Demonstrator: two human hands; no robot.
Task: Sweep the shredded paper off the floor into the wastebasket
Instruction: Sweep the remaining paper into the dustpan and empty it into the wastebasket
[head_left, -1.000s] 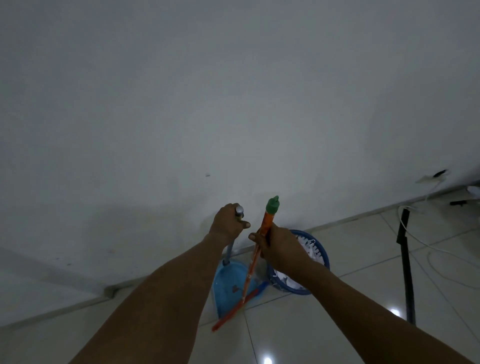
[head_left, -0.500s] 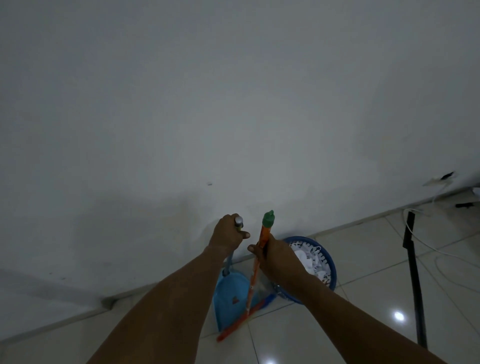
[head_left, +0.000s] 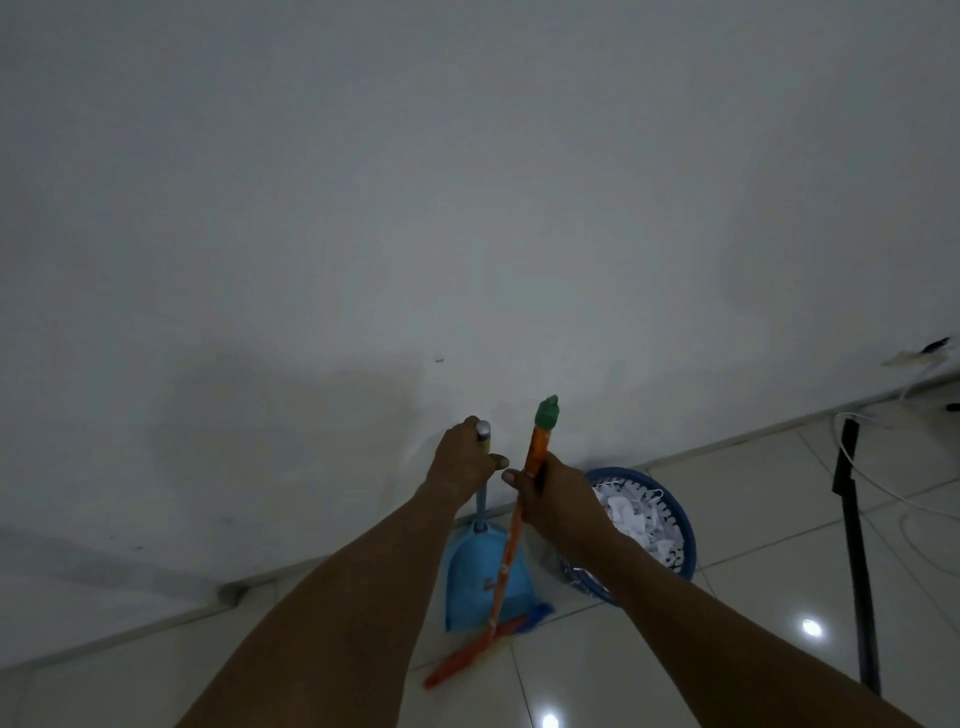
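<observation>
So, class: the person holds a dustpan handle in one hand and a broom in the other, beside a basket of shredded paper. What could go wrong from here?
1. The wastebasket looks heaped with shredded paper; a knock from the broom might spill it.
2. The white cable on the floor beside the black pole could trip someone.
3. The left hand grips only the top of the dustpan handle, so the pan may swing.

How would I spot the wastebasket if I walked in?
Look where the white wall meets the tiled floor. Just right of the blue dustpan sits the wastebasket: round, blue, open-weave, and the only thing heaped with white shredded paper.
</observation>
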